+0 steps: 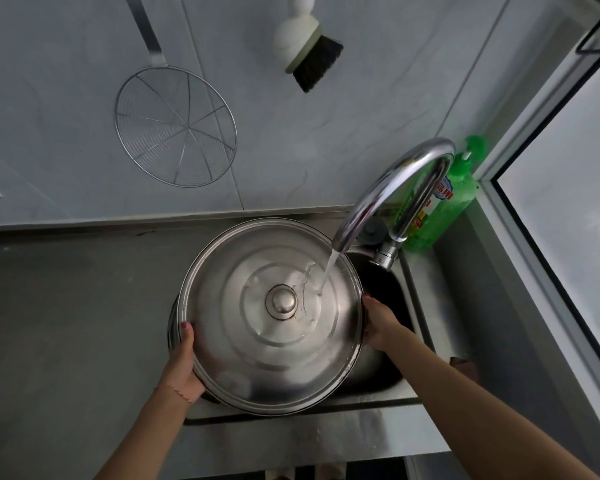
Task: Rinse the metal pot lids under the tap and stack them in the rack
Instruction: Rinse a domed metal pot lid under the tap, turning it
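Both forearms reach in from the near edge of the desk (66, 306), a steel counter with a sink (388, 289) set into its right part. Between them a large metal pot lid (243, 341) is held over the sink, dome side up and tilted toward the person, its knob (280, 301) near the middle. The left hand (182, 362) takes the lid's near-left rim; its grip is closed on the rim, with the thumb lying along the edge. The right hand (378, 323) holds the right rim, fingers curled round the edge. From the curved tap (388, 188) at the sink's far right corner a stream of water (328, 271) falls onto the lid just right of the knob and spreads over the metal. A green bottle of dish soap (447, 199) stands behind the tap at the far right corner of the desk, beside the window frame (520, 216). On the tiled wall beyond the far edge hang a wire skimmer (175, 126) and a white brush with black bristles (309, 50).
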